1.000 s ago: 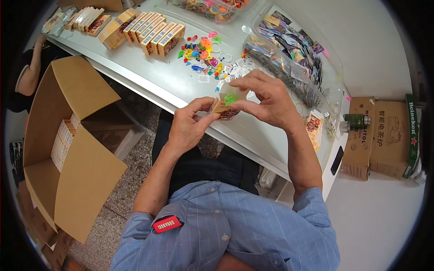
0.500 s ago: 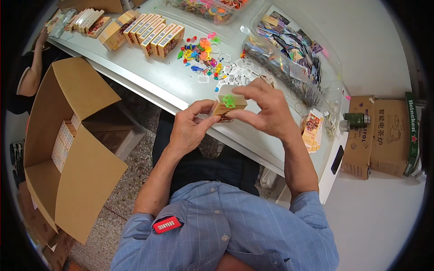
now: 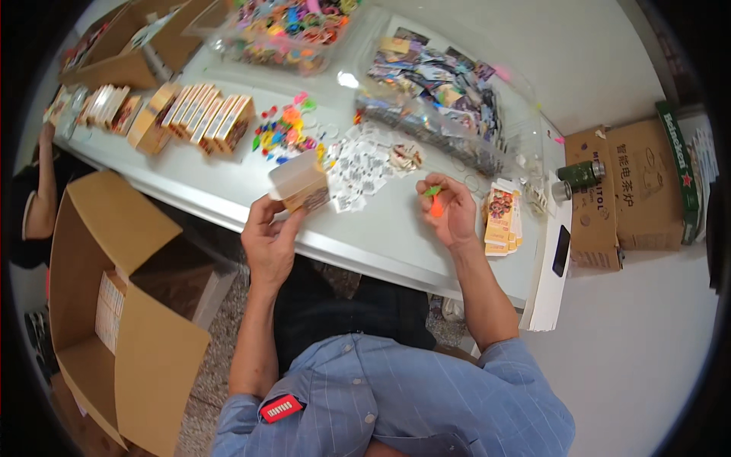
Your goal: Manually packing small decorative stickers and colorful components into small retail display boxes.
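Note:
My left hand [image 3: 270,244] is closed around a small yellow-and-white cardboard box [image 3: 308,192], tilted above the table's front edge with its top flap raised. What lies inside the box is hidden. To the right, my right hand [image 3: 458,221] is raised palm up over the table, fingers curled on a small orange plastic trinket [image 3: 436,206] and a small green trinket [image 3: 432,190]. White printed paper slips [image 3: 362,169] lie spread between the two hands. Beyond the box is a pile of colourful small plastic toys [image 3: 287,135]. Flat printed cartons [image 3: 499,225] are stacked beside my right hand.
Several filled boxes [image 3: 199,114] stand in a row at left. Clear plastic bins hold shiny cards [image 3: 434,87] and colourful trinkets [image 3: 301,27]. A large open carton [image 3: 164,343] stands at lower left. A phone [image 3: 561,251] and green bottle [image 3: 580,174] are at right. Another person's arm [image 3: 42,179] shows far left.
My hands have moved apart: the left has gone left with the box, the right away from it. Green and orange trinkets now show in my right hand. The view has shifted.

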Motion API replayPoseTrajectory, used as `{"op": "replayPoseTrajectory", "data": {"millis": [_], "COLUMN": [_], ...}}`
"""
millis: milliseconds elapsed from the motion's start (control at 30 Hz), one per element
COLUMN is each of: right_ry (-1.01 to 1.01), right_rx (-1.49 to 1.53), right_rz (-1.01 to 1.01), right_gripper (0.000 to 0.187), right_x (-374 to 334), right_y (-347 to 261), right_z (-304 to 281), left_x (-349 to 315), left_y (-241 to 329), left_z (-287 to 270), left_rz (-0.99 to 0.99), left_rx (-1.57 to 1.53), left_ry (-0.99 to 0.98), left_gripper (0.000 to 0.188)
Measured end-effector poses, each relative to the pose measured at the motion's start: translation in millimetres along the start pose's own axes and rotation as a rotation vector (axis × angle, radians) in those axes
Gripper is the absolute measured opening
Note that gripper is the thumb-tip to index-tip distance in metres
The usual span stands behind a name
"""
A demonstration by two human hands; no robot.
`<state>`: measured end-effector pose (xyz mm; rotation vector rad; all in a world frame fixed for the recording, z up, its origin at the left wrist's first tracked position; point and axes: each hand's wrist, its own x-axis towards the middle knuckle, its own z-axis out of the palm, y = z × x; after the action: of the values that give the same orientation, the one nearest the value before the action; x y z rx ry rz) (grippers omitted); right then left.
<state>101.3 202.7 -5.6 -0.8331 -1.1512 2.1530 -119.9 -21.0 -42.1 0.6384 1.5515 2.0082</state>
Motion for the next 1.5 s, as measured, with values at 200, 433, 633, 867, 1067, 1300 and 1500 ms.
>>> {"op": "replayPoseTrajectory", "data": {"millis": [200, 433, 633, 867, 1067, 1300, 1500], "right_ry": [0.017, -0.046, -0.051, -0.3, -0.466, -0.261, -0.355], "right_rx": [-0.087, -1.574, -1.916, -2.197, -2.378, -2.289, -2.476], "right_rz": [-0.076, -0.597, -0.593, -0.124, -0.39, -0.561, -0.333], "right_gripper": [0.026, 0.035, 0.044, 0.056, 0.043, 0.043, 0.036], "right_x": [7, 147, 256, 344, 346, 328, 333], "right_y": [-62, -162, -155, -151, -146, -146, -147], "right_z": [30, 48, 40, 36, 46, 30, 50], "left_x": [28, 30, 31, 30, 29, 33, 35], "left_y": [-11, -16, -17, -12, -12, -14, -13], "left_z": [3, 6, 7, 11, 10, 8, 9], "left_rz": [0.064, 0.031, -0.029, -0.078, -0.08, -0.041, -0.051], "left_rx": [-0.084, 0.05, 0.092, 0.143, 0.143, 0.13, 0.122], "left_ry": [0.018, 0.003, -0.032, -0.002, 0.015, 0.015, -0.003], "left_gripper": [0.034, 0.034, 0.034, 0.032, 0.034, 0.034, 0.035]}}
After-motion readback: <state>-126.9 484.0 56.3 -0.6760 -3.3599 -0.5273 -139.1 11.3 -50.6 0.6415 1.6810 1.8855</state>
